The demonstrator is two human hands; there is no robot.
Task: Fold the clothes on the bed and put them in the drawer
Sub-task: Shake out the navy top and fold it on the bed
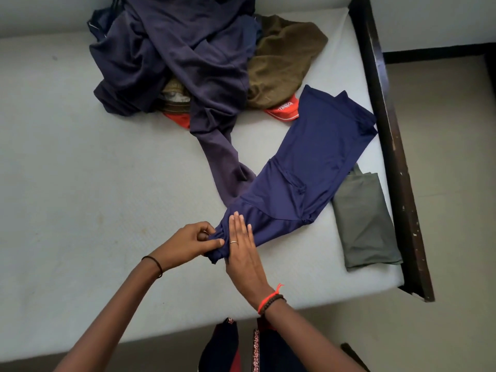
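So right now the smooth navy blue garment point(308, 162) is stretched diagonally on the pale grey mattress point(80, 170), wide end almost at the dark wooden bed rail point(389, 130). My left hand point(198, 240) pinches the narrow end. My right hand point(243, 245) lies flat on it with fingers straight, I'd guess to pin it for a fold. A folded grey cloth point(362, 216) sits right along the rail, and the heap of purple, olive and orange clothes point(182, 49) is farther from it.

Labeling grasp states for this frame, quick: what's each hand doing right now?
Left hand: pinches the near end of the blue garment.
Right hand: open, fingers straight, pressing flat on the same garment.
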